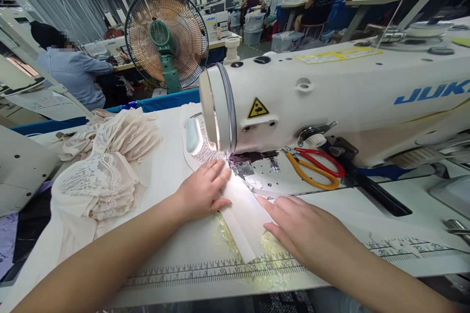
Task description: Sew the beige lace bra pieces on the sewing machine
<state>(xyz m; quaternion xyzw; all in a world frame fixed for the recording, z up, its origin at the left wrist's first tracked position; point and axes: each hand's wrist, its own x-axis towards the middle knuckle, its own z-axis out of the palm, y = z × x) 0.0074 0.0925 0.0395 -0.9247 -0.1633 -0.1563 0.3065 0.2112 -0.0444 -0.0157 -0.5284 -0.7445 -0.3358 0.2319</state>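
My left hand (pixel 205 188) lies flat, fingers stretched out, on a white fabric piece (pixel 244 227) just left of the presser foot (pixel 237 170). The fabric runs from under the sewing machine's (pixel 279 98) head toward the table's front edge. White lace (pixel 209 155) shows beyond my fingertips, under the lit head. My right hand (pixel 297 222) rests at the fabric's right edge, index finger pointing forward and thumb apart from it. A narrow pale strip (pixel 262 193) lies near that fingertip. The needle itself is hard to make out.
Stacked lace-trimmed fabric pieces (pixel 99 181) lie on the left. Red-and-orange-handled pliers (pixel 316 168) and a black-handled tool (pixel 382 195) lie under the machine arm. A ruler tape (pixel 176 275) runs along the front edge. Behind stand a fan (pixel 165 36) and a seated person (pixel 73 68).
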